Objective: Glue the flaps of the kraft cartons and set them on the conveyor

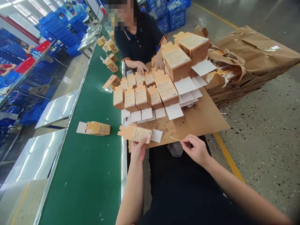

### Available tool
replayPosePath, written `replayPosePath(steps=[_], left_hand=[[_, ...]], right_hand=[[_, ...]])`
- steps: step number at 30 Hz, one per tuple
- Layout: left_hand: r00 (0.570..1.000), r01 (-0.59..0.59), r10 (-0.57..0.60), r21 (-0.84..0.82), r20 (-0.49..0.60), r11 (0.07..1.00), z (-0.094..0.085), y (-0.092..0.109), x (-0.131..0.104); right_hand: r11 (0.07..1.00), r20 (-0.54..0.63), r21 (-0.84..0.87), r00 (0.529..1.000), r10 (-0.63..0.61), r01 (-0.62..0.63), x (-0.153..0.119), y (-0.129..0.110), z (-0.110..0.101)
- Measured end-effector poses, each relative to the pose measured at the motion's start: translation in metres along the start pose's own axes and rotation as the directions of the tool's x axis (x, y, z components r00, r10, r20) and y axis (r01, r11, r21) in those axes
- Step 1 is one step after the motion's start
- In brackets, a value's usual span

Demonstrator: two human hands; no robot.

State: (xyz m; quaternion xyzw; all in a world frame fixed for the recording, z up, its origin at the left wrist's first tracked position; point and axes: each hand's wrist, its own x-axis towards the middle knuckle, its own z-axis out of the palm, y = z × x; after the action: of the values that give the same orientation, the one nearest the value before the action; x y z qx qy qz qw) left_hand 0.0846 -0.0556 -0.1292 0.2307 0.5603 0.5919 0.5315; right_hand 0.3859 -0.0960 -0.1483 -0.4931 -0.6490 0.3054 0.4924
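Note:
My left hand [138, 150] is closed on a small tan carton [138, 133], thumb across its printed side. The carton lies tilted, with a white flap [157, 136] standing open at its right end and a notched tan flap at the left. Between the thumb and fingertips of my right hand [195, 150] is a thin cotton swab [175, 138] that points left, apart from the carton. Just beyond my left hand, several similar cartons [142, 96] stand in rows on a brown cardboard sheet [199, 120], their white flaps hanging toward me.
A green conveyor belt [93, 165] runs along my left, with a lone carton [98, 128] on it and several farther up. Across the cardboard, a co-worker's hands [150, 65] touch cartons. A large brown paper-wrapped stack [255, 59] stands at right. Blue crates [177, 15] are behind.

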Motion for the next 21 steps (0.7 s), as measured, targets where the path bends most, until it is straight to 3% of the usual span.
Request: replayPosePath(steps=[3,6,13,21], left_hand=[[1.000,-0.006,0.007,0.044,-0.017,0.999,0.001,-0.012,0.007],[0.999,-0.039,0.040,0.094,-0.008,0.995,0.000,-0.016,0.008],[0.994,-0.107,0.098,0.182,0.053,0.977,0.003,-0.019,0.002],[0.995,-0.096,0.089,0.219,0.044,0.971,0.006,-0.015,-0.006]], right_hand=[[0.997,0.068,-0.028,0.995,-0.069,0.071,0.007,0.007,0.028],[0.992,0.133,-0.066,0.986,-0.101,0.110,0.014,0.013,0.041],[0.980,0.298,-0.077,0.942,-0.151,0.182,0.013,0.020,0.045],[0.979,0.234,-0.178,0.971,-0.051,0.094,0.018,0.025,0.047]])
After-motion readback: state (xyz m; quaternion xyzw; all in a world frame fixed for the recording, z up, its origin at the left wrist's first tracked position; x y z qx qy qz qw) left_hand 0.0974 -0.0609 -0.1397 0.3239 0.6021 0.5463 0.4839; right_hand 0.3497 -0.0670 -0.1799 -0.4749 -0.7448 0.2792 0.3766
